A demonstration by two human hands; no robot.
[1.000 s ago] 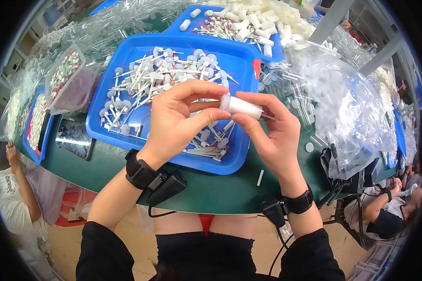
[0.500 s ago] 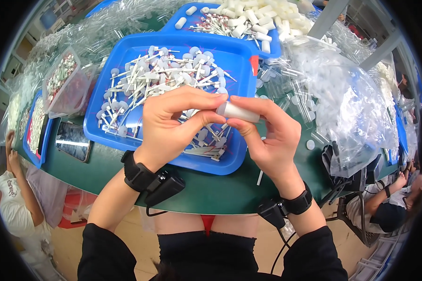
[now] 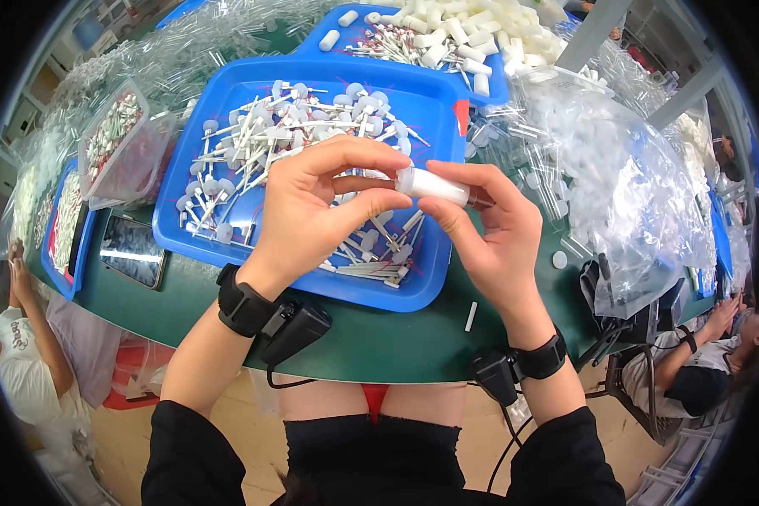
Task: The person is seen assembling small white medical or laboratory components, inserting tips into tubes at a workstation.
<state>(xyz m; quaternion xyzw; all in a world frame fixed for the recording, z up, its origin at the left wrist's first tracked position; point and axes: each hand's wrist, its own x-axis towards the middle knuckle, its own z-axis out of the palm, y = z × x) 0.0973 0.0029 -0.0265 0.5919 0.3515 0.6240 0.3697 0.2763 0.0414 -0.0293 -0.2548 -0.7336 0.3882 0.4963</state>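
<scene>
Both my hands meet over the right side of a blue tray (image 3: 434,282), holding one short white cylinder (image 3: 441,188) that lies nearly level. My left hand (image 3: 312,202) pinches its left end with thumb and index finger, where a translucent cap (image 3: 405,180) shows. Around the right end close the thumb and fingers of my right hand (image 3: 499,236). In the tray below lies a loose heap of thin white sticks with pale round discs (image 3: 291,126) and fine red wires. My hands cover part of this heap.
Behind stands a second blue tray (image 3: 312,42) with white foam-like cylinders (image 3: 460,29). A phone (image 3: 133,251) and a clear bin of small parts (image 3: 114,152) are at left. Clear plastic bags (image 3: 632,202) bulge at right. One white stick (image 3: 471,316) lies on the green table (image 3: 413,346).
My hands have lifted slightly with the cylinder. The left thumb and index finger are a little farther apart, so more of the cap shows. The stick on the table is fully uncovered now.
</scene>
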